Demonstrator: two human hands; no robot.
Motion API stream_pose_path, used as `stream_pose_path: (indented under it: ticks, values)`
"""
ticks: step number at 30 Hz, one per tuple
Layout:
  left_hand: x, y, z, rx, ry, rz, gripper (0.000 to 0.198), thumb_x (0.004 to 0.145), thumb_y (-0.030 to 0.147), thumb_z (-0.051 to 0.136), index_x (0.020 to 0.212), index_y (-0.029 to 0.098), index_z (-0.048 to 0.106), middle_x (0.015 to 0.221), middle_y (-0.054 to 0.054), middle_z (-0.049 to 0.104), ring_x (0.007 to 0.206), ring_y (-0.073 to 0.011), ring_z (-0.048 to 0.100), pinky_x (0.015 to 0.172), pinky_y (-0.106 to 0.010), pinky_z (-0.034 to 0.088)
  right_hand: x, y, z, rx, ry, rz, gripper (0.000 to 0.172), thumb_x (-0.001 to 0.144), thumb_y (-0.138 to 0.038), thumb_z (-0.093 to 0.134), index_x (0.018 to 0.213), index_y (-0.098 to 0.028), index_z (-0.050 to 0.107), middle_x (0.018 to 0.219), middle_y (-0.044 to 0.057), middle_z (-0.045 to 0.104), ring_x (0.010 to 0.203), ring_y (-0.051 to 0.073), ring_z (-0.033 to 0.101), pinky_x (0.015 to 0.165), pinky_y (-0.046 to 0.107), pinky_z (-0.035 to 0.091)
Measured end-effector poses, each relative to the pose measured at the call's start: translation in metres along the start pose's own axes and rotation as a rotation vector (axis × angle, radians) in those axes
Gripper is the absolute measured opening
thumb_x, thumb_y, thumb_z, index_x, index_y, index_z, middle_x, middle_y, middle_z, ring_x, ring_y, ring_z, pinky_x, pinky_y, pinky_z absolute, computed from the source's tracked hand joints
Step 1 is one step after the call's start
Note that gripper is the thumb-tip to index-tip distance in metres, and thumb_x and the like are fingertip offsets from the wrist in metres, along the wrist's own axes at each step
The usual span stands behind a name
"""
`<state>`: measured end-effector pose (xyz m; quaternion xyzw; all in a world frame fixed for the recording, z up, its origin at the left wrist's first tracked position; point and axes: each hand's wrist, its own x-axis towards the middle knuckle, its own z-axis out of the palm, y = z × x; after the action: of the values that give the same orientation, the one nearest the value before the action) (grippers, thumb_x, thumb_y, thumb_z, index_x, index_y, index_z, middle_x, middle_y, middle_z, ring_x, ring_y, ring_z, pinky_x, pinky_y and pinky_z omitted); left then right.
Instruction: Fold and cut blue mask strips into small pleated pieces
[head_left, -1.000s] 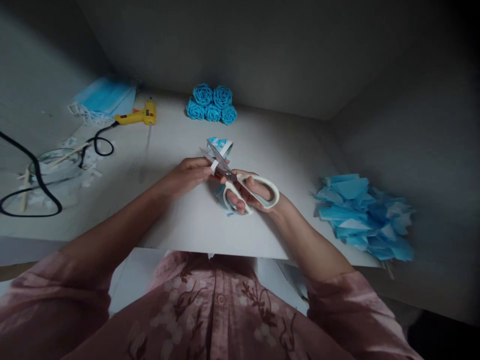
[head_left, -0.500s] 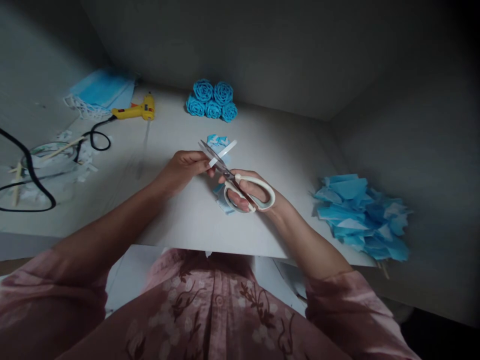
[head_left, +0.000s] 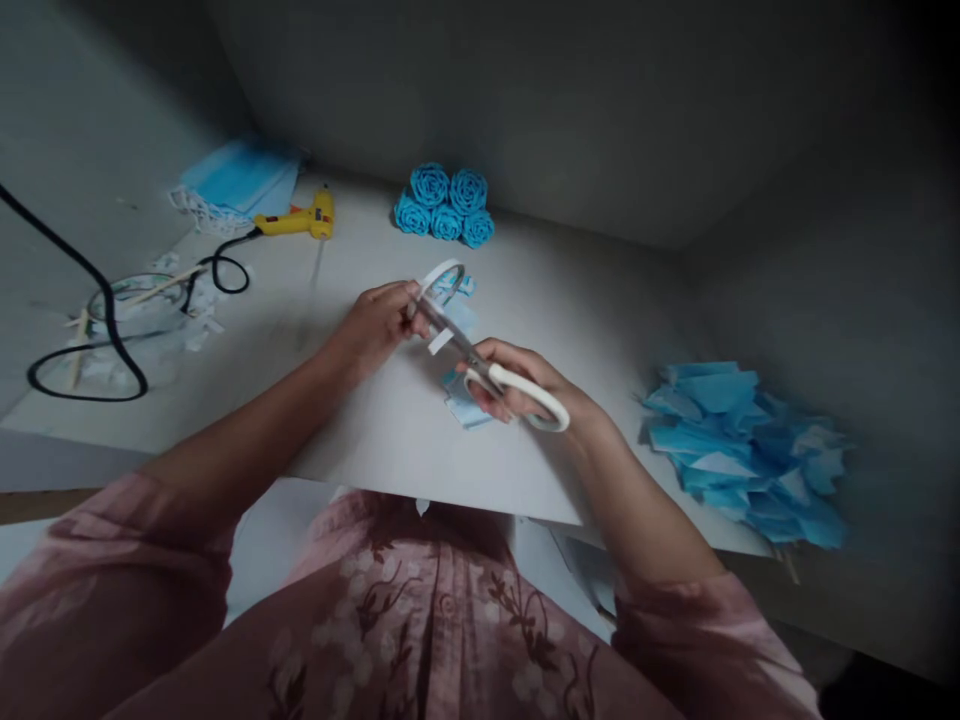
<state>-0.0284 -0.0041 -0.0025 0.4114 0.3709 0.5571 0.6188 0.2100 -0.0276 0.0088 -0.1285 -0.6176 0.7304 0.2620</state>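
Note:
My right hand (head_left: 517, 375) has its fingers through the white handles of a pair of scissors (head_left: 529, 390). The blades point up and left, toward my left hand, and look almost closed. Pinched in the fingertips of my left hand (head_left: 382, 320) is a narrow white strip (head_left: 441, 268), which bends in an arc around the blade tips. A short white end (head_left: 441, 342) shows below the blades. Under the hands, small blue and white pieces (head_left: 471, 408) lie on the table, partly hidden by my right hand and the scissors.
Several blue rolled flowers (head_left: 446, 205) are stacked at the back. A yellow glue gun (head_left: 296, 218) with a black cord stands left, near blue face masks (head_left: 240, 185). White scraps and a round roll (head_left: 139, 298) lie front left. Blue cut sheets (head_left: 720, 440) are heaped at the right edge.
The scissors blades have come together, and the white strip, straight before, now curves around their tips. My left hand has risen slightly. The whole view has shifted a little.

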Motion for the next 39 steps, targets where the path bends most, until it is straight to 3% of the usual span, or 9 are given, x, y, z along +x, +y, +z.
stream_pose_path:
  ticks: [3, 8, 11, 15, 21, 28, 33, 39]
  values:
    - [0.001, 0.003, 0.000, -0.062, -0.013, -0.020, 0.043, 0.109, 0.034, 0.056, 0.071, 0.019, 0.069, 0.059, -0.001, 0.060, 0.059, -0.0141, 0.060, 0.067, -0.027, 0.051, -0.003, 0.003, -0.012, 0.044, -0.009, -0.045, 0.063, 0.094, -0.067, 0.078, 0.129, -0.017, 0.064, 0.086, -0.001, 0.069, 0.059, 0.005, 0.053, 0.050, 0.018, 0.040]
    - [0.001, 0.007, 0.001, -0.068, -0.072, -0.067, 0.051, 0.110, 0.052, 0.054, 0.075, 0.019, 0.072, 0.062, -0.002, 0.064, 0.062, -0.0156, 0.064, 0.073, -0.030, 0.056, -0.003, 0.012, -0.015, 0.021, -0.013, 0.037, 0.074, 0.094, -0.083, 0.065, 0.129, -0.017, 0.062, 0.089, 0.003, 0.072, 0.061, 0.009, 0.061, 0.051, 0.020, 0.050]
    - [0.002, 0.005, 0.001, -0.094, -0.097, -0.073, 0.050, 0.110, 0.049, 0.052, 0.077, 0.018, 0.074, 0.066, -0.004, 0.069, 0.064, -0.0164, 0.067, 0.075, -0.031, 0.057, -0.002, 0.015, -0.015, 0.021, -0.030, 0.055, 0.075, 0.095, -0.085, 0.062, 0.127, -0.017, 0.064, 0.089, 0.005, 0.073, 0.066, 0.011, 0.066, 0.054, 0.021, 0.055]
    - [0.003, -0.005, -0.003, -0.108, -0.124, -0.078, 0.036, 0.102, 0.044, 0.063, 0.083, 0.017, 0.076, 0.076, -0.005, 0.074, 0.071, -0.0176, 0.070, 0.077, -0.033, 0.058, -0.002, 0.020, -0.017, 0.066, -0.038, 0.080, 0.074, 0.095, -0.085, 0.062, 0.128, -0.018, 0.065, 0.090, 0.006, 0.074, 0.067, 0.012, 0.069, 0.054, 0.021, 0.057]
    - [0.004, -0.014, -0.006, -0.089, -0.138, -0.115, 0.028, 0.098, 0.042, 0.067, 0.095, 0.017, 0.077, 0.083, -0.005, 0.073, 0.079, -0.0182, 0.070, 0.082, -0.034, 0.058, -0.001, 0.025, -0.019, 0.109, -0.040, 0.086, 0.072, 0.093, -0.084, 0.065, 0.126, -0.020, 0.065, 0.090, 0.005, 0.075, 0.067, 0.013, 0.072, 0.053, 0.022, 0.058]
    - [-0.003, -0.008, 0.000, 0.053, -0.135, -0.085, 0.030, 0.092, 0.047, 0.070, 0.087, 0.018, 0.073, 0.089, -0.009, 0.076, 0.093, -0.0257, 0.075, 0.093, -0.040, 0.059, 0.000, 0.025, -0.019, 0.119, -0.018, 0.095, 0.074, 0.092, -0.085, 0.065, 0.126, -0.019, 0.064, 0.090, 0.004, 0.074, 0.065, 0.013, 0.071, 0.054, 0.022, 0.058]
    - [-0.008, -0.011, 0.002, 0.128, -0.217, -0.050, 0.034, 0.084, 0.051, 0.078, 0.072, 0.020, 0.069, 0.085, -0.011, 0.076, 0.101, -0.0308, 0.076, 0.091, -0.044, 0.058, 0.000, 0.023, -0.017, 0.108, -0.018, 0.104, 0.078, 0.092, -0.086, 0.065, 0.128, -0.017, 0.065, 0.089, 0.004, 0.074, 0.063, 0.012, 0.069, 0.054, 0.023, 0.057]
    - [-0.010, -0.012, 0.001, 0.130, -0.254, -0.031, 0.032, 0.084, 0.050, 0.080, 0.071, 0.021, 0.074, 0.084, -0.011, 0.076, 0.104, -0.0312, 0.073, 0.097, -0.047, 0.055, 0.003, 0.028, -0.017, 0.160, -0.058, 0.060, 0.076, 0.092, -0.086, 0.064, 0.124, -0.018, 0.065, 0.085, 0.002, 0.072, 0.061, 0.011, 0.065, 0.053, 0.022, 0.054]
